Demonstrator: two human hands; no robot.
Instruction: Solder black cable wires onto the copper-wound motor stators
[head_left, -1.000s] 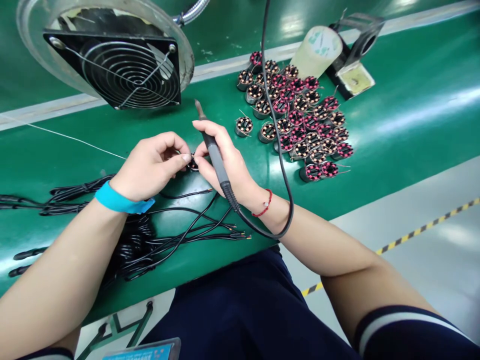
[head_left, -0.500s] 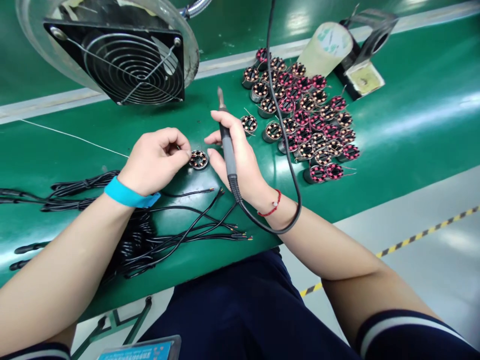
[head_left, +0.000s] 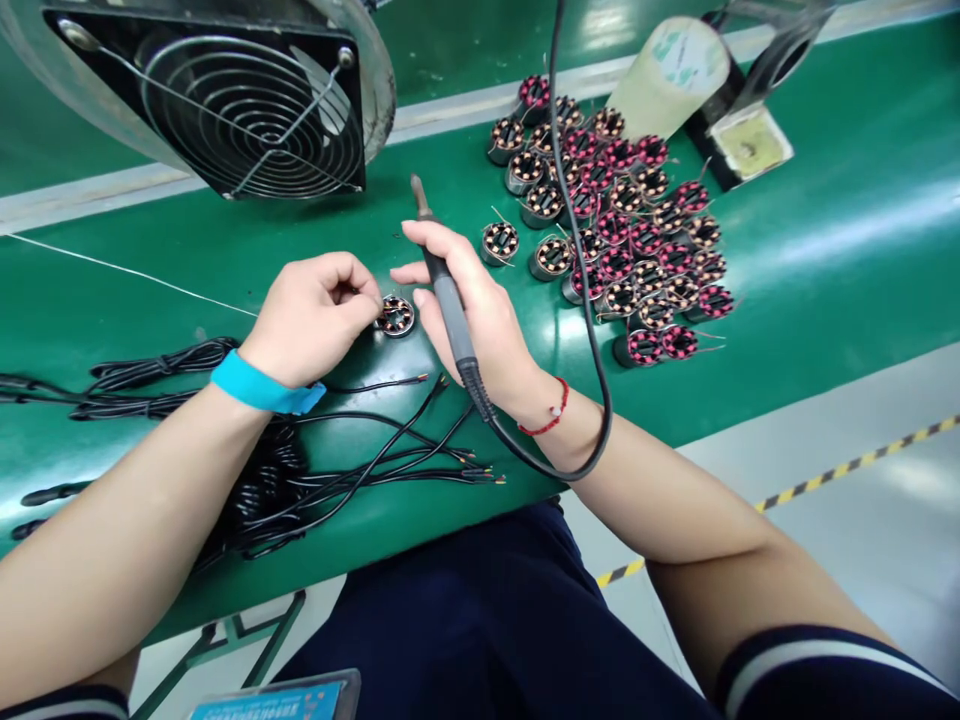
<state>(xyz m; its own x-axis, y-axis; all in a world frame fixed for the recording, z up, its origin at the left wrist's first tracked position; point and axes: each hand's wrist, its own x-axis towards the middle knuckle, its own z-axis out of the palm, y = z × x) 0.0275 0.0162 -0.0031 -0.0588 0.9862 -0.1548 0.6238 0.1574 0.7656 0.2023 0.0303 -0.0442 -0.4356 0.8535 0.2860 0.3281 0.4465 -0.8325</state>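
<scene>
My left hand (head_left: 311,310) is closed in a pinch at the left rim of a small motor stator (head_left: 396,316) with copper windings. What the fingertips hold is too small to make out. A thin pale wire (head_left: 142,272) runs across the bench and passes behind this hand. In my right hand (head_left: 480,320) rests a soldering iron (head_left: 450,300), its grey grip lying along the palm and its tip pointing up and away from the stator. The right thumb and a fingertip are close to the stator's right side.
Several stators (head_left: 630,230) with pink or copper windings stand at the right, one (head_left: 499,243) apart. Behind them are a tape roll (head_left: 667,80) and an iron stand (head_left: 750,145). A fan (head_left: 255,120) overhangs the back left. Black cables (head_left: 300,490) lie in front; the iron's cord (head_left: 577,250) loops over my wrist.
My right hand has moved slightly left with the soldering iron, nearer the stator. My left hand keeps its pinch at the stator's rim. The whole view has shifted a little.
</scene>
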